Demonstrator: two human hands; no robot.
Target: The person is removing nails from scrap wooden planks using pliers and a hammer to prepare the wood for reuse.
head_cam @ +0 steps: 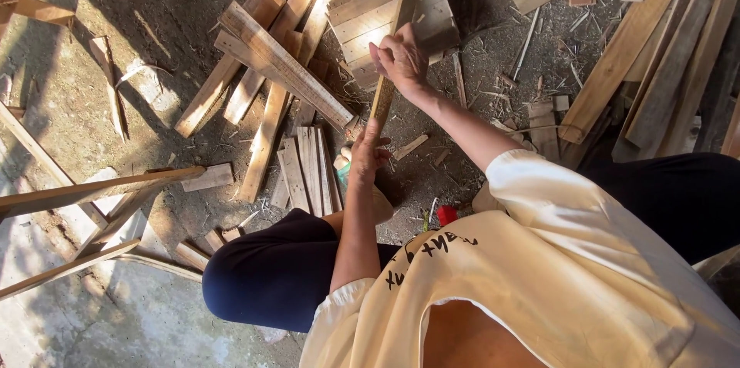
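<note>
A long narrow wooden slat (401, 13) rises from near my lap up toward the top of the view. My right hand (401, 60) is wrapped around its middle. My left hand (367, 151) grips its lower end, just above my knees. Both arms reach forward from short cream sleeves. A small wooden pallet panel (362, 17) lies on the ground right behind the slat.
Loose boards (266, 60) and short offcuts (307, 168) lie scattered on the dirt ahead. Long planks (663, 52) lean at the right. Thin wooden frame bars (92, 187) stand at the left. A red-handled object (445, 215) lies by my leg.
</note>
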